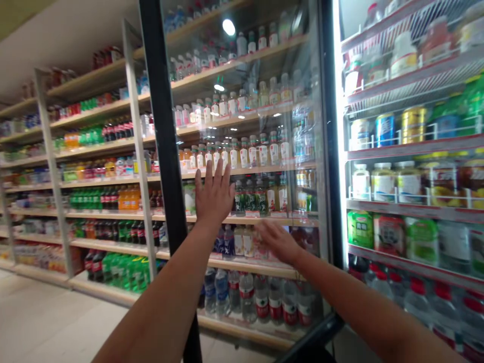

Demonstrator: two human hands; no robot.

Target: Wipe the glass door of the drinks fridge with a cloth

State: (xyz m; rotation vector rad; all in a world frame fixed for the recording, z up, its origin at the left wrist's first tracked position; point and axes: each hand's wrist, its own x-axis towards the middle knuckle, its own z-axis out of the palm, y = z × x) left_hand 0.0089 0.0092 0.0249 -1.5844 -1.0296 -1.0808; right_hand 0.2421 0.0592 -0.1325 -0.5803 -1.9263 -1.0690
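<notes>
A glass cooler door [242, 121] with a black frame [161, 101] stands open in front of me. Fingers spread, my left hand [214, 196] lies flat against or very near the glass. Lower and to the right, my right hand [278, 242] reaches toward the same pane, slightly blurred, its fingers stretched out and holding nothing. Whether it touches the glass I cannot tell. Through the pane show shelves of bottles, including a row of white-labelled bottles [260, 151] and large water bottles [260, 297] at the bottom.
At right is the lit cooler interior, with a blue can [384, 131], green pouches [360, 228] and red-capped bottles [418, 297] on wire-fronted shelves. A long wooden shelf unit [100, 176] of drinks runs along the left. Pale floor tiles [34, 322] lie below it.
</notes>
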